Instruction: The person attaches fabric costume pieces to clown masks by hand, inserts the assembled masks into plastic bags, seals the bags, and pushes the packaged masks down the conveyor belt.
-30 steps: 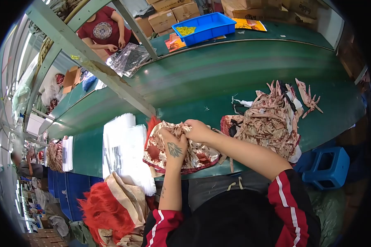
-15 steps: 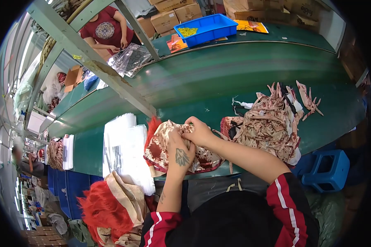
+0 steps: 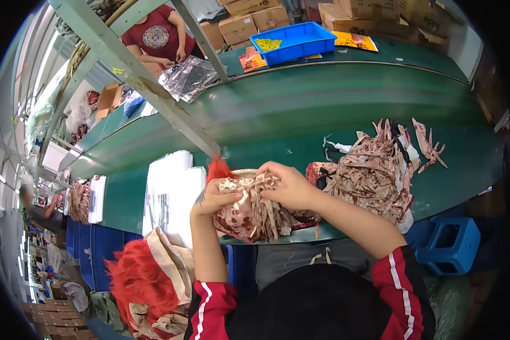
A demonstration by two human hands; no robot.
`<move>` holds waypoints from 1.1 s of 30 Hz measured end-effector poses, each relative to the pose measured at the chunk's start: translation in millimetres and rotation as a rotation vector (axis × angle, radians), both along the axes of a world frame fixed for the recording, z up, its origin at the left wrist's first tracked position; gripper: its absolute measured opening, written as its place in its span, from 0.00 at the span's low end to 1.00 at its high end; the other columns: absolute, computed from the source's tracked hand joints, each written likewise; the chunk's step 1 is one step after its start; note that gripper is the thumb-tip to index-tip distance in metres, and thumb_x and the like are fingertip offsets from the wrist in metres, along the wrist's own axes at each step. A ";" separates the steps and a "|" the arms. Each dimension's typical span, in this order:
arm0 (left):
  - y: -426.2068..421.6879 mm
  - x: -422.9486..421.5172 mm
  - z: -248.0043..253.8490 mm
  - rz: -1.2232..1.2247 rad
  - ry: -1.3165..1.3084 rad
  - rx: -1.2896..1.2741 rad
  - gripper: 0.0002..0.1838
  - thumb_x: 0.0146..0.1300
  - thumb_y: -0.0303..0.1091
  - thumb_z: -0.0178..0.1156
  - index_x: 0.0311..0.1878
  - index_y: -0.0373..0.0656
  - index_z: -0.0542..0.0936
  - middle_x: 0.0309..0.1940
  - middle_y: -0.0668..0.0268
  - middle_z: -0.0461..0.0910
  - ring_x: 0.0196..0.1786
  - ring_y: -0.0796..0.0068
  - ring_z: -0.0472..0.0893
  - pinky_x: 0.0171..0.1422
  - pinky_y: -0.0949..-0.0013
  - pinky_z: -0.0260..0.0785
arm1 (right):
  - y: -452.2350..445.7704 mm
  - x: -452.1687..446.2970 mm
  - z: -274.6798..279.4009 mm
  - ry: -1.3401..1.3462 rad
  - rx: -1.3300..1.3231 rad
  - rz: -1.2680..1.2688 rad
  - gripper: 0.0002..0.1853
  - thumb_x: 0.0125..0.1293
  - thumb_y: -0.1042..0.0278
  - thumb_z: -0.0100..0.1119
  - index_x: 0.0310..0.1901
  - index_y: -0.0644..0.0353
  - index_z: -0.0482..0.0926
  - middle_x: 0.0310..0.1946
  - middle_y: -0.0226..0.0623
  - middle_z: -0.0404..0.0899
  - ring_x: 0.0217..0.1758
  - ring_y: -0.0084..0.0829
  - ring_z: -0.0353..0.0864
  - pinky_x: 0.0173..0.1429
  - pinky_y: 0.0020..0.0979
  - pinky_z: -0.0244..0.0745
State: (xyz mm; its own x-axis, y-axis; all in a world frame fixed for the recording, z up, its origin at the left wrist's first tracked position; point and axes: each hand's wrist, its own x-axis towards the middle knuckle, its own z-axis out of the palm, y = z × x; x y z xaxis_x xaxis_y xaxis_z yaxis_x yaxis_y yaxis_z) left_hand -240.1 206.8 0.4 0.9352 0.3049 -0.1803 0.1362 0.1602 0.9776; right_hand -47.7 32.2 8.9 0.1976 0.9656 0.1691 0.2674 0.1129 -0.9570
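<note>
A beige cloth garment with dark red stains (image 3: 249,215) is bunched up between my hands at the front edge of the green bench. My left hand (image 3: 216,195) pinches its upper left part, thumb pointing inward. My right hand (image 3: 289,186) is closed on the gathered top at the other side. A tuft of red hair (image 3: 219,168) shows behind my left hand, beside a pale, partly covered cloth edge. On the right lies a heap of stained cloth pieces (image 3: 365,178) with long finger-like strips. A glove-shaped piece (image 3: 428,145) lies beyond the heap.
White plastic bags (image 3: 170,195) are stacked to the left. Red-haired cloth pieces (image 3: 141,272) hang below the bench edge. A slanting metal post (image 3: 170,116) rises ahead. A blue tray (image 3: 297,44) sits on the far bench, near a person handling clear plastic. A blue stool (image 3: 450,243) stands right.
My left hand has turned and shifted left, now gripping the garment's upper edge. The cloth, spread flatter before, is lifted and gathered into folds. The view has shifted slightly.
</note>
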 end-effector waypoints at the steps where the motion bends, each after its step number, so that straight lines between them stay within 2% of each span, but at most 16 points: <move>1: -12.1 5.1 4.2 0.119 0.023 0.016 0.21 0.56 0.23 0.70 0.54 0.32 0.79 0.44 0.68 0.84 0.45 0.79 0.81 0.52 0.74 0.73 | 0.0 2.2 -0.7 0.000 -0.003 -0.005 0.20 0.57 0.73 0.68 0.51 0.61 0.73 0.42 0.38 0.82 0.43 0.26 0.81 0.47 0.31 0.75; 4: -54.9 19.4 11.2 0.272 -0.004 0.224 0.15 0.61 0.23 0.65 0.51 0.33 0.79 0.40 0.68 0.84 0.41 0.82 0.80 0.45 0.74 0.74 | -0.8 1.4 -3.9 -0.173 -0.085 -0.222 0.17 0.59 0.72 0.65 0.49 0.61 0.72 0.39 0.51 0.81 0.45 0.49 0.82 0.48 0.38 0.75; 5: -70.6 25.1 10.9 0.385 -0.021 0.339 0.12 0.62 0.24 0.63 0.49 0.34 0.79 0.38 0.67 0.84 0.41 0.83 0.80 0.43 0.73 0.74 | 0.8 -2.7 -6.6 -0.174 -0.091 -0.216 0.17 0.59 0.72 0.65 0.49 0.61 0.72 0.39 0.51 0.81 0.45 0.49 0.82 0.48 0.38 0.75; 7: -103.3 39.1 8.7 0.443 -0.065 0.910 0.12 0.59 0.21 0.55 0.47 0.33 0.74 0.32 0.50 0.78 0.36 0.53 0.80 0.41 0.58 0.73 | 5.8 -13.2 -14.5 -0.216 0.090 -0.368 0.16 0.59 0.72 0.64 0.48 0.62 0.72 0.40 0.53 0.80 0.46 0.54 0.81 0.48 0.41 0.75; 9: -126.5 50.6 -5.5 0.531 -0.145 1.089 0.17 0.55 0.19 0.53 0.50 0.33 0.71 0.37 0.47 0.74 0.41 0.42 0.74 0.48 0.50 0.67 | 4.8 -21.2 -17.4 -0.195 0.129 -0.357 0.17 0.61 0.73 0.61 0.51 0.61 0.72 0.43 0.50 0.80 0.46 0.49 0.82 0.49 0.39 0.75; 13: -142.7 48.5 -12.2 0.614 -0.035 1.322 0.20 0.52 0.20 0.54 0.51 0.32 0.70 0.41 0.47 0.70 0.46 0.45 0.71 0.54 0.50 0.61 | -2.8 -19.2 -15.4 -0.003 0.134 -0.249 0.26 0.62 0.74 0.60 0.63 0.59 0.69 0.48 0.40 0.80 0.46 0.30 0.80 0.52 0.30 0.74; 16: -143.6 45.5 -26.2 0.628 -0.040 1.393 0.21 0.51 0.22 0.56 0.51 0.34 0.71 0.42 0.50 0.70 0.46 0.48 0.70 0.56 0.50 0.58 | -14.8 -13.0 1.3 0.616 -0.046 0.074 0.36 0.61 0.72 0.65 0.70 0.61 0.62 0.56 0.39 0.76 0.55 0.28 0.78 0.56 0.27 0.73; 17: -146.0 45.3 -30.4 0.605 -0.056 1.465 0.22 0.50 0.23 0.56 0.52 0.33 0.70 0.43 0.50 0.69 0.47 0.49 0.70 0.56 0.48 0.57 | -14.2 -13.2 -2.1 0.615 -0.049 0.074 0.36 0.61 0.72 0.65 0.70 0.61 0.62 0.56 0.39 0.76 0.55 0.28 0.78 0.56 0.27 0.73; 18: -149.2 45.2 -31.6 0.580 -0.074 1.539 0.24 0.50 0.24 0.57 0.54 0.33 0.70 0.45 0.49 0.69 0.49 0.49 0.69 0.56 0.47 0.57 | -11.5 -13.7 -8.9 0.233 0.055 -0.050 0.35 0.61 0.72 0.65 0.69 0.60 0.63 0.55 0.39 0.76 0.54 0.25 0.78 0.55 0.25 0.73; 19: -155.2 45.1 -31.3 0.581 -0.075 1.540 0.24 0.50 0.24 0.57 0.54 0.33 0.70 0.45 0.49 0.69 0.49 0.49 0.69 0.56 0.47 0.57 | -8.7 -13.6 -14.4 -0.151 0.158 -0.172 0.34 0.61 0.71 0.65 0.69 0.60 0.64 0.54 0.38 0.75 0.54 0.22 0.77 0.55 0.23 0.73; 21: -172.1 43.0 -24.7 0.464 0.054 1.367 0.30 0.50 0.25 0.57 0.59 0.30 0.66 0.55 0.42 0.64 0.55 0.40 0.66 0.60 0.39 0.54 | -5.2 -9.8 -16.9 -0.147 0.148 -0.206 0.31 0.61 0.75 0.65 0.66 0.60 0.68 0.50 0.35 0.77 0.50 0.19 0.78 0.52 0.21 0.74; 23: -183.5 35.5 -15.9 0.406 0.121 1.403 0.37 0.50 0.25 0.60 0.66 0.30 0.61 0.59 0.41 0.61 0.60 0.38 0.64 0.66 0.40 0.54 | -4.9 -2.1 -14.2 0.438 -0.118 -0.140 0.26 0.60 0.79 0.65 0.61 0.61 0.71 0.47 0.33 0.78 0.48 0.20 0.79 0.51 0.22 0.75; 27: -187.7 13.0 0.6 0.262 0.033 1.171 0.39 0.55 0.25 0.65 0.70 0.31 0.60 0.57 0.43 0.68 0.58 0.48 0.71 0.63 0.55 0.66 | -5.4 8.0 -12.6 0.449 0.005 -0.223 0.24 0.58 0.84 0.64 0.57 0.61 0.73 0.45 0.31 0.79 0.47 0.19 0.79 0.51 0.23 0.76; 29: -168.7 -7.8 28.6 -0.164 0.309 0.436 0.32 0.61 0.28 0.64 0.66 0.31 0.66 0.46 0.51 0.77 0.48 0.62 0.79 0.55 0.66 0.71 | -10.0 9.6 0.0 0.498 0.023 -0.190 0.24 0.58 0.86 0.63 0.57 0.62 0.74 0.45 0.31 0.79 0.47 0.19 0.79 0.52 0.22 0.76; 31: -130.6 -44.6 14.3 -0.009 0.176 0.414 0.29 0.56 0.29 0.70 0.61 0.33 0.73 0.31 0.61 0.83 0.39 0.72 0.83 0.50 0.72 0.74 | -14.3 10.5 10.7 0.563 0.039 -0.062 0.24 0.59 0.86 0.64 0.57 0.63 0.73 0.46 0.31 0.80 0.48 0.19 0.79 0.53 0.22 0.76; 33: -102.2 -55.9 15.3 0.372 -0.178 0.375 0.38 0.55 0.34 0.71 0.68 0.37 0.66 0.49 0.59 0.78 0.52 0.68 0.78 0.56 0.68 0.70 | -15.1 7.3 11.6 0.628 0.042 -0.005 0.24 0.59 0.85 0.64 0.58 0.63 0.73 0.46 0.31 0.80 0.48 0.19 0.80 0.54 0.23 0.77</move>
State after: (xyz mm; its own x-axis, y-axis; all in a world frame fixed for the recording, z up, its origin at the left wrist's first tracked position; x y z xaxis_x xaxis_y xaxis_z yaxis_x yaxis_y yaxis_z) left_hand -296.1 104.6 15.7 0.7583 0.6332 0.1550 -0.0352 -0.1976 0.9797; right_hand -40.4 17.1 20.5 0.2760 0.9595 0.0572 -0.3440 0.1542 -0.9262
